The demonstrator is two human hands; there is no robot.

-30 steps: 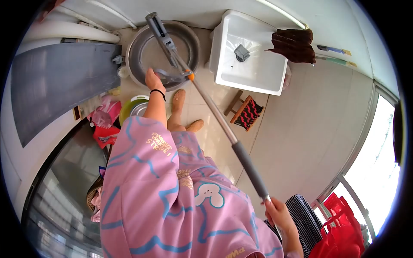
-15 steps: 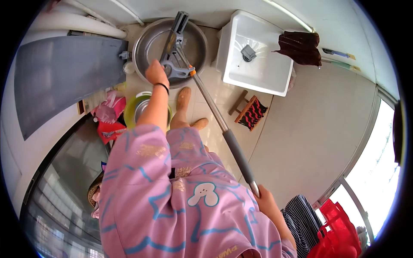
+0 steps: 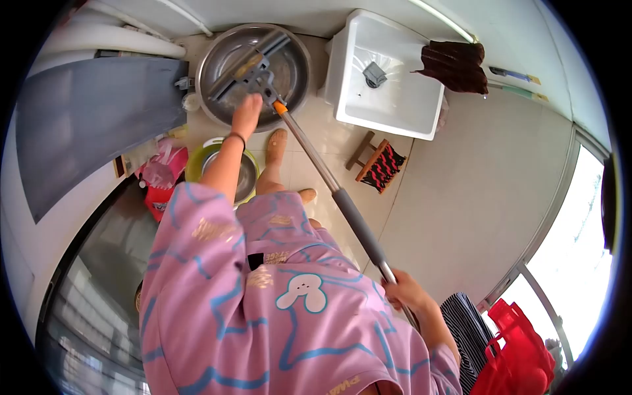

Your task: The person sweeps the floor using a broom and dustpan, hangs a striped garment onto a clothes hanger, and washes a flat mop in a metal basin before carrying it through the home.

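My right hand [image 3: 405, 291] is closed round the metal end of the mop pole [image 3: 316, 157], below its grey grip. The pole slants up left past an orange joint to the grey mop head [image 3: 250, 68], which is tilted over the wide steel basin [image 3: 302, 78]. Close beside the mop head's grey bracket is my left hand [image 3: 247, 113], with a black band at the wrist. Its fingers are blurred, and whether they touch the bracket cannot be made out.
A white sink [image 3: 395, 99] stands right of the basin, with a brown cloth [image 3: 453, 66] hanging beside it. A small woven stool [image 3: 382, 166] is below the sink. A green-rimmed bowl [image 3: 195, 164] and red bags [image 3: 158, 196] are at left. Another red bag [image 3: 523, 352] lies lower right.
The mop head has swung from upright to a flatter diagonal over the basin. The lever that stuck out toward my left hand is folded in. My left hand has moved along with the mop head.
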